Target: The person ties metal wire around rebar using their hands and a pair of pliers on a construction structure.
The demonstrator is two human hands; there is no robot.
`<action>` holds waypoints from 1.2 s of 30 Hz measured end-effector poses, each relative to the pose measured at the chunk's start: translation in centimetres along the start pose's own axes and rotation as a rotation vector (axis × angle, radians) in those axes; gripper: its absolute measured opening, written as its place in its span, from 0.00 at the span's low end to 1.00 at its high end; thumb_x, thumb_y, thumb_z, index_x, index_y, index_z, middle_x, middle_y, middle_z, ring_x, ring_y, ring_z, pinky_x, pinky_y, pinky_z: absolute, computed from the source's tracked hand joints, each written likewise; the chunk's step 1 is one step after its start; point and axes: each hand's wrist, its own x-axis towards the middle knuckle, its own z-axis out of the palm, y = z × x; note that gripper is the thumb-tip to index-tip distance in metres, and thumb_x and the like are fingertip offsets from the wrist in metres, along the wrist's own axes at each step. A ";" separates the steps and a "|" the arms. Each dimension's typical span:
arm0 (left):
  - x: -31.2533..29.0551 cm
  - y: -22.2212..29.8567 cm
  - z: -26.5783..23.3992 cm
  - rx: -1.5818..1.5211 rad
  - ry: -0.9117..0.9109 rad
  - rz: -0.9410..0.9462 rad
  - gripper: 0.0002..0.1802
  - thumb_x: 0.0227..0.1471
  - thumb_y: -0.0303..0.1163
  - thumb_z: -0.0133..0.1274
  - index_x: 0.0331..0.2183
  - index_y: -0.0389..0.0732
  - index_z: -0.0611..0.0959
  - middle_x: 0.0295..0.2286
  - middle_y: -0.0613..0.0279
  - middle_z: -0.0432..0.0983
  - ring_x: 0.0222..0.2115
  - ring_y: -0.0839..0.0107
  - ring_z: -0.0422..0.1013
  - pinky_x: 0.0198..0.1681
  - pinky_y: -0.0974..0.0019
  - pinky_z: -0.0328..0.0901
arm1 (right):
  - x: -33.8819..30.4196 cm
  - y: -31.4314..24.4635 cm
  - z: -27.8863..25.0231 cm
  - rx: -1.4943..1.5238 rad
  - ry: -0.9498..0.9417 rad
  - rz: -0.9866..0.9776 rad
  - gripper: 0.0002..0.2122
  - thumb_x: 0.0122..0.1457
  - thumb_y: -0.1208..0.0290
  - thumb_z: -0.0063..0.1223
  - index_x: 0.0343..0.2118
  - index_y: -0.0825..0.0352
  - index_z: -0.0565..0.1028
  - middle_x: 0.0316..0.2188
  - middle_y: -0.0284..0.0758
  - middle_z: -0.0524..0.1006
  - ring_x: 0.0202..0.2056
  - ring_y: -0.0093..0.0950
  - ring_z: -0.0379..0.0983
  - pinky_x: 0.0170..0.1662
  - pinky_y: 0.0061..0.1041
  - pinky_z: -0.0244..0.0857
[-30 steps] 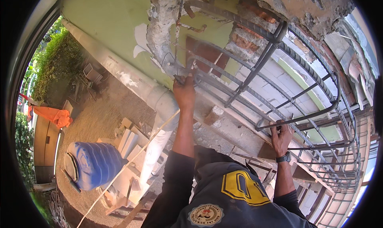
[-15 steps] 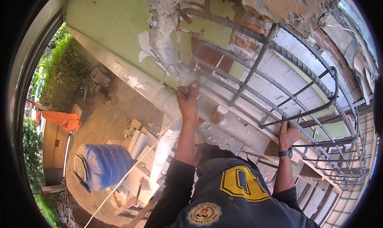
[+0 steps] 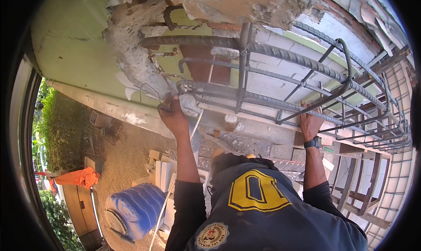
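A long cage of ribbed steel rebar (image 3: 280, 53) with bent stirrups runs from the broken concrete (image 3: 131, 44) to the right. At the cage's left end, beside the hooked bar ends, my left hand (image 3: 174, 118) is raised with its fingers pinched together. A thin wire loop (image 3: 148, 89) sticks out from those fingers; the fingertips are partly hidden. Farther right, my right hand (image 3: 310, 123) is wrapped round a lower bar of the cage, some fingers behind the steel. A dark watch (image 3: 312, 142) is on that wrist.
Jagged concrete (image 3: 245, 5) overhangs the cage. A green wall (image 3: 70, 53) with a pale ledge (image 3: 118, 108) stands at left. Far below lie a blue barrel (image 3: 136, 209), stacked boards and sandy ground (image 3: 112, 163). Wooden frames (image 3: 359, 181) stand at lower right.
My view has turned, so the cage now lies more level and farther left in it. Both hands stay at the same parts of the cage, the left still pinching.
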 end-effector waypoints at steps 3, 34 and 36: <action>1.2 -1.0 -0.2 0.031 -0.051 0.020 0.14 0.55 0.29 0.59 0.34 0.31 0.72 0.40 0.49 0.78 0.39 0.67 0.73 0.44 0.65 0.67 | -0.2 0.0 0.2 0.020 0.054 -0.087 0.18 0.61 0.57 0.50 0.20 0.65 0.78 0.23 0.38 0.76 0.30 0.39 0.72 0.42 0.40 0.55; 2.7 -1.9 1.4 -0.114 -0.321 0.022 0.33 0.56 0.30 0.58 0.56 0.24 0.63 0.49 0.45 0.69 0.46 0.61 0.72 0.47 0.61 0.73 | -1.0 -4.7 -0.8 0.296 -0.228 -0.218 0.09 0.52 0.61 0.58 0.31 0.59 0.82 0.36 0.35 0.76 0.45 0.38 0.71 0.46 0.42 0.63; 0.3 0.2 3.2 -0.174 -0.313 -0.070 0.32 0.55 0.30 0.59 0.55 0.26 0.64 0.49 0.46 0.69 0.47 0.63 0.71 0.47 0.60 0.73 | 0.3 -3.6 -1.9 0.281 -0.315 -0.247 0.10 0.51 0.60 0.59 0.30 0.62 0.81 0.37 0.35 0.77 0.44 0.36 0.72 0.49 0.42 0.63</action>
